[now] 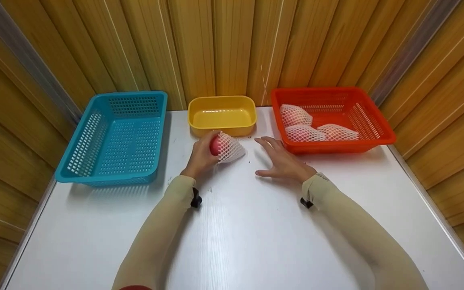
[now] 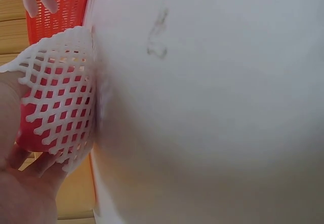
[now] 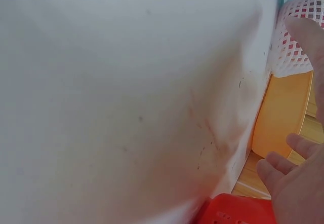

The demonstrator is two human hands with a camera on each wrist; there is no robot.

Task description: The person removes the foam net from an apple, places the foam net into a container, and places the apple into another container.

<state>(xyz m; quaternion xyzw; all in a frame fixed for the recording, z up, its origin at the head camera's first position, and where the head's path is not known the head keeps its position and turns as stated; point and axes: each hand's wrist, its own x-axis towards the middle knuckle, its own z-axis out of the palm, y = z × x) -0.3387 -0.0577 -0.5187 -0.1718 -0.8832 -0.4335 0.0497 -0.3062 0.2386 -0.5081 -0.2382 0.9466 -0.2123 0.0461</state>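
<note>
2 pale sleeves (image 1: 145,247) lie over the near part of the white table (image 1: 236,245), with a small black device (image 1: 196,198) at each cuff. Ahead of them, the left hand (image 1: 202,160) is clamped on 1 red fruit (image 1: 214,146), fingers and thumb curled round its bare end. A white foam net (image 1: 232,150) covers the rest of the fruit and tapers off to the right; I cannot tell whether it bears on the table. The right hand (image 1: 284,163) hovers near, thumb and fingers well apart with nothing between them, and in the head view a gap parts it from the net.

The step in hand looks like work on the fruit's net, though whether the net is going on or coming off I cannot judge. The next move seems to call for the right hand to pinch the net gently while the left steadies the fruit against rolling.

Just beyond the fruit stands a yellow tub (image 1: 224,131), between a blue basket (image 1: 107,179) and a red basket (image 1: 336,148). 3 netted fruits (image 1: 304,133) lie in the red basket. Wood-grain panels (image 1: 199,48) rise behind.
</note>
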